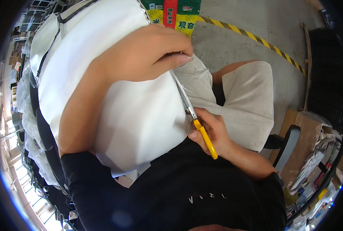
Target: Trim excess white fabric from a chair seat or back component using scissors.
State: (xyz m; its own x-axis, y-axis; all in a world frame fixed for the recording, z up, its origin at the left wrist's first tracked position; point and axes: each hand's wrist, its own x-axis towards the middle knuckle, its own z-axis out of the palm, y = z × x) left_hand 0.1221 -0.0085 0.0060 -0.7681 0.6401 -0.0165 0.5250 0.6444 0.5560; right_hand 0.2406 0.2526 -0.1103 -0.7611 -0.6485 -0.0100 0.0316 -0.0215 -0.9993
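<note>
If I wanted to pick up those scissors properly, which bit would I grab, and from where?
Probably by the yellow handles, coming from the lower right, as the right hand does. The scissors lie slanted, their thin metal blades pointing up-left along the white cloth edge under the left hand.

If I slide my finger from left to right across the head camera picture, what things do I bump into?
White fabric item → left hand → scissors with yellow handles → right hand → chair armrest → cardboard box

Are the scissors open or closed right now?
Cannot tell. The scissors show as one thin metal line, but the left hand hides the tips against the white fabric.
</note>
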